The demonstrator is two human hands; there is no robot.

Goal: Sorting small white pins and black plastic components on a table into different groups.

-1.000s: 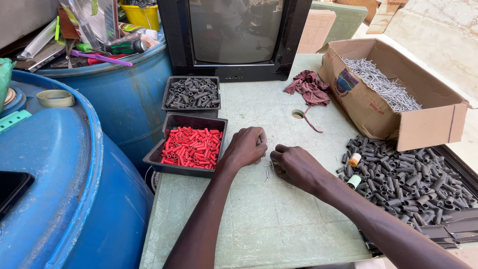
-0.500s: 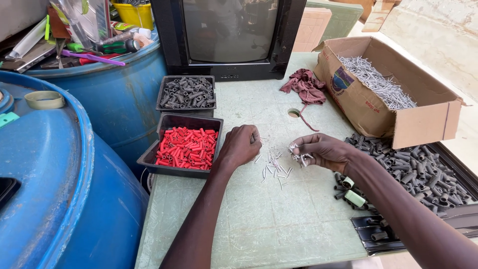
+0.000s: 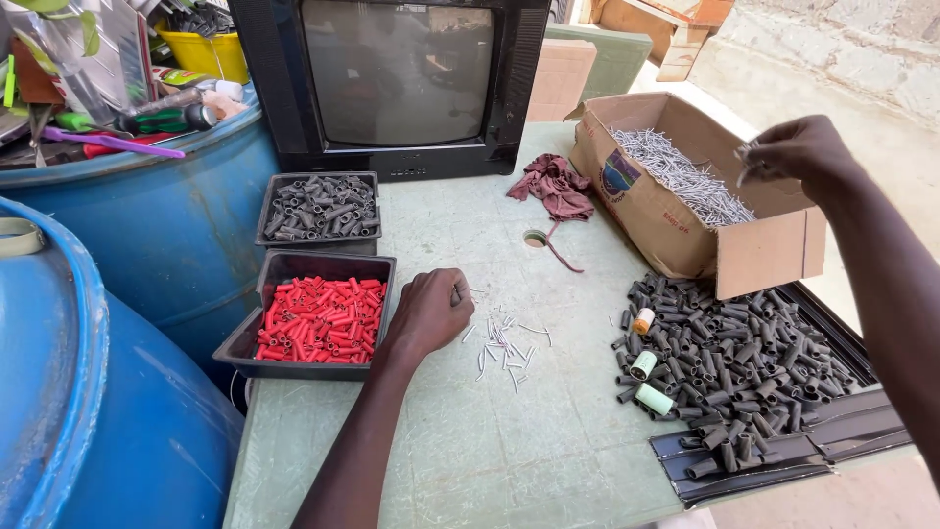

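Nails: a loose scatter of short, thin, silvery metal nails (image 3: 504, 345) lies on the pale green, mottled tabletop (image 3: 509, 441), just beside my left hand, spread flat so single pieces can be picked out.
Left hand: my left hand (image 3: 428, 313) rests on the table, curled closed with its fingertips pinched together at the edge of the scatter; whether a nail sits between them I cannot tell.
Right hand: my right hand (image 3: 798, 152) is raised over the open brown cardboard box (image 3: 685, 220), pinching a small bunch of the same grey nails above the heap inside, which seems to be the stock.
Red sleeves: smooth red plastic tubes (image 3: 321, 318) fill a shallow black tray (image 3: 245, 343) touching my left wrist side, close for easy reach.
Grey sleeves: matching dark grey tubes (image 3: 321, 206) fill a second black tray behind it.
Loose pile: more dark grey tubes (image 3: 734, 362), ribbed and matt, lie heaped under my right arm on black sheeting.
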